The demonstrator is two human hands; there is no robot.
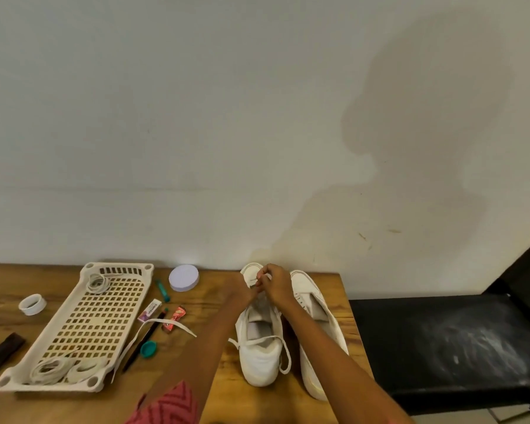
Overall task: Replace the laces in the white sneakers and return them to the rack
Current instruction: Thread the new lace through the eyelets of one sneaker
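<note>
While both hands met over the toe end of the left sneaker (259, 341), the fingers of the right hand (276, 284) curled to pinch a white lace (283, 354), and the left hand (242, 293) pinched it just beside them. Loose lace ends trailed across the shoe's heel. The second sneaker (317, 328) stood just to its right on the wooden table (214, 374). Further left lay a perforated tray (83, 325) holding coiled laces (51, 370), with another lace strip (153, 327) draped beside it, a teal cap (149, 349), a round white lid (184, 277) and a tape roll (32, 304).
</note>
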